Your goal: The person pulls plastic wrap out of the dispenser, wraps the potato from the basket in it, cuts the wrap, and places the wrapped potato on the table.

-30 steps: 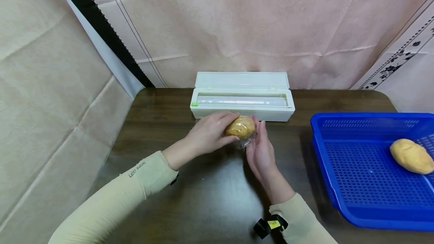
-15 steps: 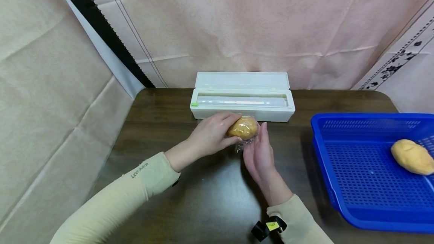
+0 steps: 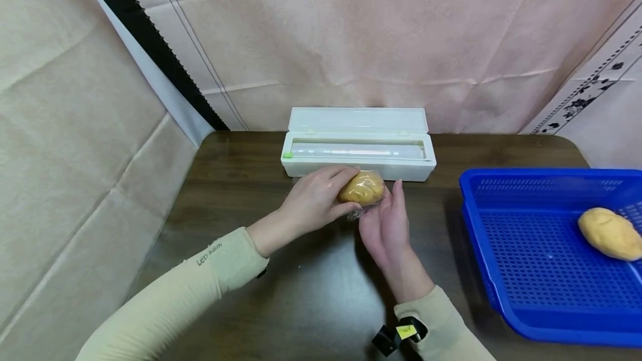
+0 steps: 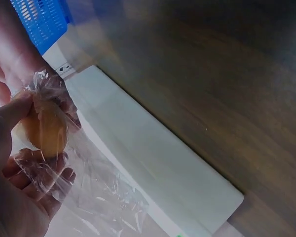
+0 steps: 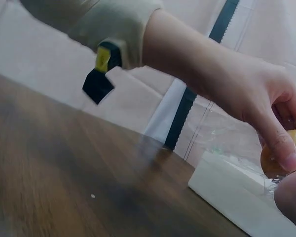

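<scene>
Dark wood tabletop (image 3: 301, 299) | lid-up cling-film dispenser (image 3: 358, 137) | I see the film-wrapped potato (image 3: 363, 187) before it, gripped by left hand (image 3: 313, 199) | right hand (image 3: 387, 233) — fingers relaxed against the potato — has spread wider, so the left likely bears the hold

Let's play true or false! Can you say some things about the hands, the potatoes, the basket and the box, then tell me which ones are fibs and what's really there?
1. The left hand holds a potato in clear film. True.
2. The other potato lies in the basket. True.
3. The basket is red. False: it is blue.
4. The box is white. True.
5. The box's lid is shut. False: it is open.
6. The right hand is inside the basket. False: it is up by the potato in film.
</scene>
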Action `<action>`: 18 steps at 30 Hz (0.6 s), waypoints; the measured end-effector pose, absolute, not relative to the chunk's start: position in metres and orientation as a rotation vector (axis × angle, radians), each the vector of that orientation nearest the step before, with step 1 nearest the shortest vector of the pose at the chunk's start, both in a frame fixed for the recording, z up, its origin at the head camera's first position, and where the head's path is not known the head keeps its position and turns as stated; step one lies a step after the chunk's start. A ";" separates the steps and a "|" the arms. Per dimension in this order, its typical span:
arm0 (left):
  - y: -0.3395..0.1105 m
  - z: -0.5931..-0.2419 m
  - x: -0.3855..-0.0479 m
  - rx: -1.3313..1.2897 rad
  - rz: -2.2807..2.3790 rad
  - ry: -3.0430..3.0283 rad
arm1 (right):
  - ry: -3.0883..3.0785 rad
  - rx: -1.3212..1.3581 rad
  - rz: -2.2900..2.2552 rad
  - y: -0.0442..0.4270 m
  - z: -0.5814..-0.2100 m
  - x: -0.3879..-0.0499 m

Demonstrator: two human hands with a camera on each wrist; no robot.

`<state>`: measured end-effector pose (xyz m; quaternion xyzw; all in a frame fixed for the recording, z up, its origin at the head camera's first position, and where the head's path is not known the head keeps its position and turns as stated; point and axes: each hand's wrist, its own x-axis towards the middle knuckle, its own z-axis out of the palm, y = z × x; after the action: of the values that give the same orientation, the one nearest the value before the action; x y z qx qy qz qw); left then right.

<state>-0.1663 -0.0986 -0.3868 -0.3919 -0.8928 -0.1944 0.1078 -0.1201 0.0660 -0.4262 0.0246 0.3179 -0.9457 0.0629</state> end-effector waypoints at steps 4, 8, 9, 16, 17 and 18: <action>-0.096 -0.389 -0.166 -1.131 -0.600 -2.634 | 0.806 0.135 -2.861 0.069 -0.423 -0.121; -0.095 -0.388 -0.166 -1.144 -0.605 -2.631 | 0.705 0.150 -2.865 0.071 -0.421 -0.122; -0.095 -0.388 -0.166 -1.152 -0.602 -2.629 | 0.696 0.150 -2.863 0.072 -0.421 -0.123; -0.096 -0.391 -0.167 -1.186 -0.581 -2.614 | 0.617 0.231 -2.847 0.072 -0.426 -0.122; -0.096 -0.392 -0.167 -1.181 -0.590 -2.615 | 0.601 0.239 -2.842 0.071 -0.426 -0.122; -0.096 -0.392 -0.167 -1.174 -0.598 -2.616 | 0.581 0.243 -2.841 0.070 -0.426 -0.121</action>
<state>-0.1667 -0.0958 -0.3924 -0.3985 -0.8881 -0.2031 0.1061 -0.1215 0.0705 -0.4258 0.0830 0.1982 -0.9698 0.1154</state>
